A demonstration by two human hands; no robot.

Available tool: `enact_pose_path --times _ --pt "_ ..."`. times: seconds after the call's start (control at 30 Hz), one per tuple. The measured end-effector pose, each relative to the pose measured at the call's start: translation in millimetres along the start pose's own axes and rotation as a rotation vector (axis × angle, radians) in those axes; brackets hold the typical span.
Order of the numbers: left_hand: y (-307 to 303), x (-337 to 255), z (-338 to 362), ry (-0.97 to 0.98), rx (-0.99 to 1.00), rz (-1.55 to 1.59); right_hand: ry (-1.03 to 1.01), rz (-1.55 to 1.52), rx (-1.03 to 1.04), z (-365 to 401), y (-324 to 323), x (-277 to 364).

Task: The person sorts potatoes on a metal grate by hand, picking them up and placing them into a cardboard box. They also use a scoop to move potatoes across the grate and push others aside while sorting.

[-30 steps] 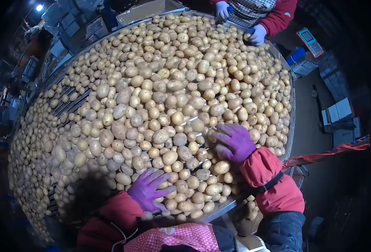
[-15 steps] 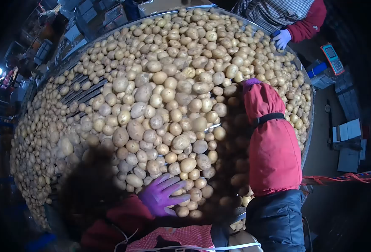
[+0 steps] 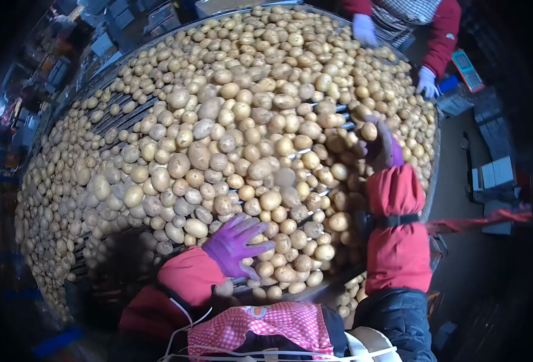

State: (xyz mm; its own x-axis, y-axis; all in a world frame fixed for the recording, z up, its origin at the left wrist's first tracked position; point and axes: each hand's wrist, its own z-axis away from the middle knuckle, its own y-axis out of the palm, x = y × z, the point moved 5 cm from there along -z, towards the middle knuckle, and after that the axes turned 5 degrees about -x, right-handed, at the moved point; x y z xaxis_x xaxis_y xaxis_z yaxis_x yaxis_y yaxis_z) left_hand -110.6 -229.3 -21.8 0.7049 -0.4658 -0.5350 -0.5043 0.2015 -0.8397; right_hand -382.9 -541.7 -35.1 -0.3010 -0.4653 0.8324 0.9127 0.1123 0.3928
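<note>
A broad layer of pale potatoes (image 3: 199,155) covers the slatted table in front of me. My left hand (image 3: 235,244), in a purple glove, lies on potatoes near the front edge with its fingers spread, gripping none. Over to the right, my right hand (image 3: 385,146) in a matching glove has its fingers curled round a single potato (image 3: 369,131), above the others. Red sleeves cover both forearms. Dark shadow falls on the potatoes left of my right forearm.
Bare slats (image 3: 122,117) show at the left. Across the table a person in a checked apron (image 3: 402,17) has one gloved hand (image 3: 364,30) over the potatoes and another (image 3: 427,82) at the rim. A handheld device (image 3: 467,71) and a red strap (image 3: 480,221) are at the right.
My right hand has drawn back towards me and slightly right, and a potato now shows in its grip. My left hand has shifted up a little. The other person's second hand has appeared.
</note>
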Motion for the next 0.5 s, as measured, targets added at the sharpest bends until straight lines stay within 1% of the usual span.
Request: enact_pose_path --times 0.03,0.07,0.13,0.2,0.23,0.3,0.33,0.4,0.47,0.5 --pt "-1 -1 -1 0.0 0.021 -0.008 -0.015 -0.175 0.001 28 9 -6" --pt "-2 -4 -2 0.012 -0.018 -0.014 -0.041 -0.352 0.0 55 20 -14" --pt "-3 -8 -4 0.045 -0.091 -0.024 -0.019 -0.593 0.003 108 22 -27" --pt "-4 -14 -3 0.08 -0.143 -0.069 -0.123 -0.674 -0.033 152 -6 -57" --pt "-4 -15 -3 0.111 -0.164 -0.077 -0.469 -0.2 -0.194 163 -41 -86" --pt "3 -19 -9 0.186 -0.202 -0.077 -0.314 -0.327 -0.262 214 -94 -112" --pt "6 -22 -9 0.213 -0.222 -0.077 0.122 -0.961 -0.076 253 -98 -118" --pt "13 -23 -6 0.221 -0.212 -0.169 0.025 -0.913 -0.385 329 -162 -138" --pt "15 -25 -6 0.219 -0.219 -0.13 0.023 -0.94 -0.42 391 -219 -145" --pt "17 -26 -7 0.203 -0.189 -0.139 0.047 -0.983 -0.302 425 -251 -141"
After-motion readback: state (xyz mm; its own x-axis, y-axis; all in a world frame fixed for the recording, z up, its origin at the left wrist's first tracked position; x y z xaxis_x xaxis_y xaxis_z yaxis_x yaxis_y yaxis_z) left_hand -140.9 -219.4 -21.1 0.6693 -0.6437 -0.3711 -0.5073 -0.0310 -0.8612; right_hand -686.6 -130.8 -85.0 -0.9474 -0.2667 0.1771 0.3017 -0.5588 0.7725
